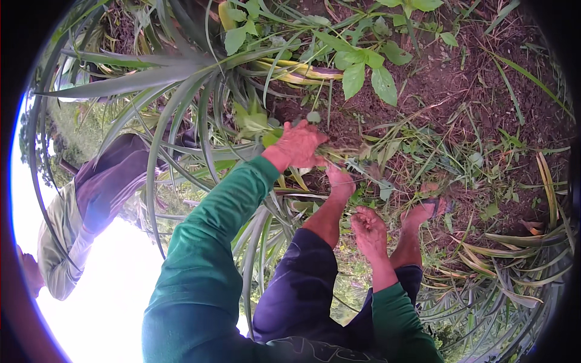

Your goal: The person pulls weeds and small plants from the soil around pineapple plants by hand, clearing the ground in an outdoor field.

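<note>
My left hand (296,145) is closed around a bunch of weeds (257,124). Leaves stick out on its left side and thin stems trail from the fingers toward the right. Just above the ground, it is beside the base of a large plant with long, stiff, sword-shaped leaves (193,69). My right hand (369,233) hangs between my lower legs with its fingers curled in; whatever they may hold is hidden. Loose and uprooted-looking weeds (417,154) lie on the brown soil in front of my feet. Both my sleeves are green.
A broad-leaved green weed (366,63) grows ahead. More long-leaved plants (514,266) stand at the right, some leaves yellowed. My foot in a sandal (426,209) rests on the soil. At the far left another person (72,224) bends among the plants.
</note>
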`<state>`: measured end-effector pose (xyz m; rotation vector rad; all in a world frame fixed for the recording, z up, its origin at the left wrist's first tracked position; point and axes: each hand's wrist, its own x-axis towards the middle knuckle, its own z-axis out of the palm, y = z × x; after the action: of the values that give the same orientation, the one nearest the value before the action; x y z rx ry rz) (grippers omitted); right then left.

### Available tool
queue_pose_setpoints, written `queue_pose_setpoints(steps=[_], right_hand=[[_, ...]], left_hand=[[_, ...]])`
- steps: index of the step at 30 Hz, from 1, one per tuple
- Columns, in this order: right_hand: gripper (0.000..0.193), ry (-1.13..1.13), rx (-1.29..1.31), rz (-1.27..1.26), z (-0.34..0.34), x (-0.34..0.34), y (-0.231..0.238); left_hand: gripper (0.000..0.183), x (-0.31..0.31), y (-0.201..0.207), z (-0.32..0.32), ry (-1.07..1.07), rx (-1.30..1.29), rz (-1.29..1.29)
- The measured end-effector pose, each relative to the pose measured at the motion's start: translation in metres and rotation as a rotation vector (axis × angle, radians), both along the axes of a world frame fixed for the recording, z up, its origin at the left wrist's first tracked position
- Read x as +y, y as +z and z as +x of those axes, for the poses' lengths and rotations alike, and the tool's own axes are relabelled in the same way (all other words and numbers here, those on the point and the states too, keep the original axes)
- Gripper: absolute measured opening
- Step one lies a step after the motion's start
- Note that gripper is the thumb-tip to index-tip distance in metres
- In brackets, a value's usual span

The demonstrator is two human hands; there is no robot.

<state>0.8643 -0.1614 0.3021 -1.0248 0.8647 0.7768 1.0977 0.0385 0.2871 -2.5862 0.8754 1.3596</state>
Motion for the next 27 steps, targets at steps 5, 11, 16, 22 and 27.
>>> queue_pose_setpoints(steps=[5, 11, 16, 22, 27], right_hand=[[0.034, 0.017, -0.104, -0.029, -0.014, 0.003, -0.012], [0.034, -0.052, -0.115, -0.004, -0.01, 0.005, -0.006], [0.034, -0.032, 0.002, -0.01, -0.005, -0.003, -0.005], [0.035, -0.004, -0.078, -0.029, -0.016, 0.006, -0.014], [0.033, 0.006, 0.018, -0.036, -0.004, -0.004, -0.01]], left_hand=[[0.048, 0.022, -0.073, 0.048, 0.36, -0.439, 0.169], [0.02, 0.01, -0.083, 0.067, 0.264, -0.35, 0.095], [0.02, -0.077, -0.001, 0.019, 0.055, -0.032, -0.131], [0.049, -0.156, 0.042, 0.103, -0.082, -0.605, -0.498], [0.054, -0.148, -0.001, 0.166, -0.155, -0.892, 0.027]])
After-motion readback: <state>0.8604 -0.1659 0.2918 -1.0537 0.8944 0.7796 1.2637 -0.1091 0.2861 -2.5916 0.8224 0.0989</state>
